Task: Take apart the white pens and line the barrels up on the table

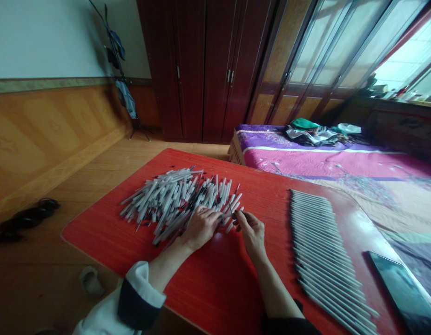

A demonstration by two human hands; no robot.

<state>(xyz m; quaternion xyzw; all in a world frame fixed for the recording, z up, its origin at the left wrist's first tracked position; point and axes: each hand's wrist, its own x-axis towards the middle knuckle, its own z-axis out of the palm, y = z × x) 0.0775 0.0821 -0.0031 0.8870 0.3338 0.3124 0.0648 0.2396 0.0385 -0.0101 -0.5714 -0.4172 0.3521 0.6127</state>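
Note:
A heap of slim whitish plastic tubes (171,190), mixed with dark pieces, lies loose on the red table (232,279). My left hand (203,225) is at the heap's near right edge, its fingers closed on a pale tube. Just right of it, my right hand (251,229) pinches a thin dark rod (231,205) that points up and away. The fingertips of both hands nearly meet, and they hide part of what they hold. To the right, several slim pale tubes with dark ends (323,246) lie side by side in a neat row.
A smartphone (404,288) rests at the table's right edge. Beyond that edge stands a bed (306,160) with clothes (316,132) on it. Dark wardrobes (205,70) and a coat stand (119,70) are behind. A black bundle (27,216) lies on the floor at left.

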